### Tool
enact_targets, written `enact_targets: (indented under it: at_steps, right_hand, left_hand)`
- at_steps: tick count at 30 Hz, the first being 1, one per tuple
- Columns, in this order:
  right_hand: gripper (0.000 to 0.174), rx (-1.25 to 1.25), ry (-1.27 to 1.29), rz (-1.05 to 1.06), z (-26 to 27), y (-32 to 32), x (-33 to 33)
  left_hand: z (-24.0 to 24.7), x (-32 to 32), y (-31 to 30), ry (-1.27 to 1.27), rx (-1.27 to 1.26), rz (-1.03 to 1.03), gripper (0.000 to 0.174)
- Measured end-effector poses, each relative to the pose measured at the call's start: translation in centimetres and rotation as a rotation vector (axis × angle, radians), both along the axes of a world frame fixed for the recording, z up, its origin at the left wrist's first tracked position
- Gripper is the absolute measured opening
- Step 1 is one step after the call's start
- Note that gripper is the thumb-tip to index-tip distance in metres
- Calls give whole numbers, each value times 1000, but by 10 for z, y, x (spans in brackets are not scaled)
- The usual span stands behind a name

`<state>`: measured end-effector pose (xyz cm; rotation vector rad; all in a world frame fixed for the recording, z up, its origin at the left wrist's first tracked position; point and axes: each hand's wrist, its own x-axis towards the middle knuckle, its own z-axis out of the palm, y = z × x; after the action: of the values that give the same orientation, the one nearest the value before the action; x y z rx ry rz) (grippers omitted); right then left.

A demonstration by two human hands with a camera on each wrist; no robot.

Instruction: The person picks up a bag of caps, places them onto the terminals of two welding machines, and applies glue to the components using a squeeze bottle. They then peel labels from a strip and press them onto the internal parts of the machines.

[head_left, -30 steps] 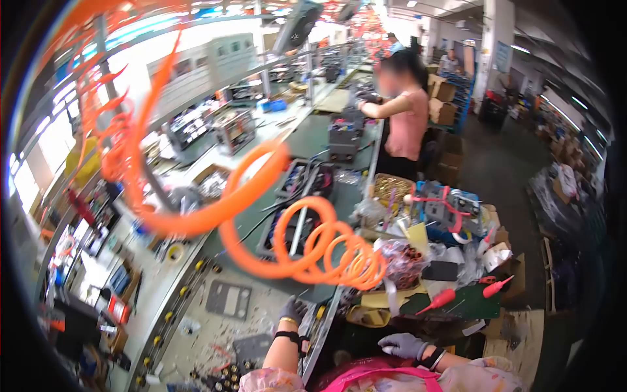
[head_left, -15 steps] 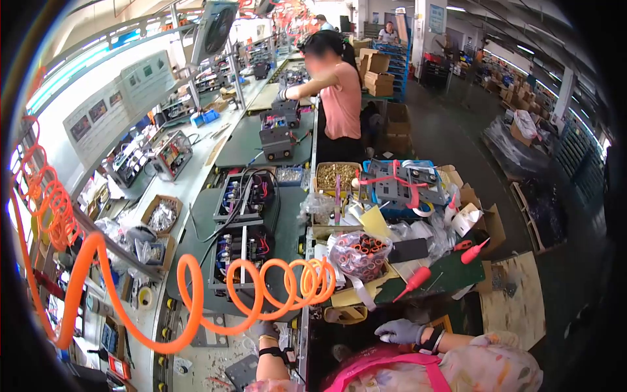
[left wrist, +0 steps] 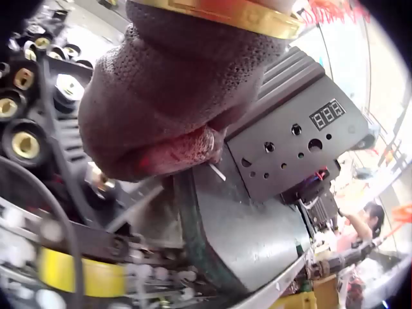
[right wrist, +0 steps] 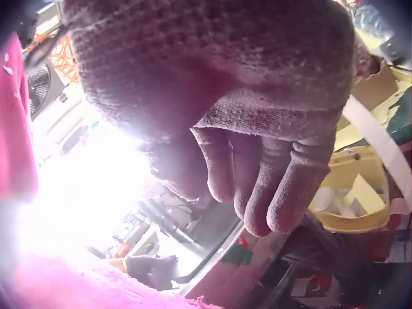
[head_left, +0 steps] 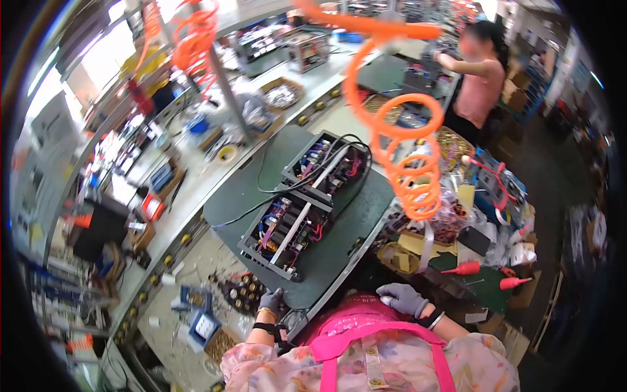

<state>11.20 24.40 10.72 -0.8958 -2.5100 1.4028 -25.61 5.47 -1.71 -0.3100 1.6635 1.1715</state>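
Two units [head_left: 285,230], long axes slanting away rightward, left hand [head_left: 271,300] at green board [head_left: 236,185], grip unclear, right hand [head_left: 403,299] relaxed

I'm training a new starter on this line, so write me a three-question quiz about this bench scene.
1. True or false: the two open-framed electronic units rest on the green board.
2. Which is at the board's near corner?
A) the right hand
B) the left hand
C) a cardboard box
3. Fill in the blank: the large coiled hose hanging above the bench is ____ in colour.
Key: 1 true; 2 B; 3 orange.
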Motion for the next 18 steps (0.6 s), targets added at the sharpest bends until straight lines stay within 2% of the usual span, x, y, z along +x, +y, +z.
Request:
enact_targets:
  at_steps: [1,2,3,4,5,6,8,9,10,11,12,13,14,15,17,18]
  right_hand:
    - [29,-9,-6,50,-2,0,-13]
    - [29,-34,8,101,-8,3,-25]
    - [28,-9,36,171,-6,4,-43]
    - [27,-2,28,235,-2,7,-63]
    - [27,-8,82,272,-4,11,-84]
    - [26,107,165,336,1,15,-111]
    - [23,181,319,384,15,23,-169]
    - [22,256,355,365,24,24,-197]
    - [23,327,408,358,28,24,-228]
    - [27,452,466,348,31,24,-256]
    - [30,492,421,338,38,22,-284]
    - [36,643,423,321,39,20,-309]
    - [40,733,379,344,39,20,-332]
    - [40,912,321,316,31,17,-351]
    - [37,1038,222,299,-8,22,-377]
    - [36,1012,162,322,0,18,-377]
  left_hand:
    - [-19,-14,-33,-110,32,118,13]
    - [-20,-23,-63,72,22,-99,17]
    - [-19,-30,-88,193,42,-73,25]
    - [-19,-27,-111,212,96,267,32]
    - [-11,-35,-130,251,82,313,37]
    - [6,-35,-142,338,98,443,37]
    - [47,-29,-161,558,142,507,41]
    - [65,-27,-163,573,120,533,43]
    - [70,-28,-172,616,166,517,48]
    - [68,-34,-181,810,86,396,51]
    - [86,-33,-175,940,-21,346,57]
    - [94,-35,-173,1002,-172,289,63]
    - [110,-34,-168,988,-200,254,69]
    - [86,-43,-173,1037,-308,247,70]
    - [90,-48,-168,993,-281,273,68]
    - [99,-47,-165,967,-229,304,67]
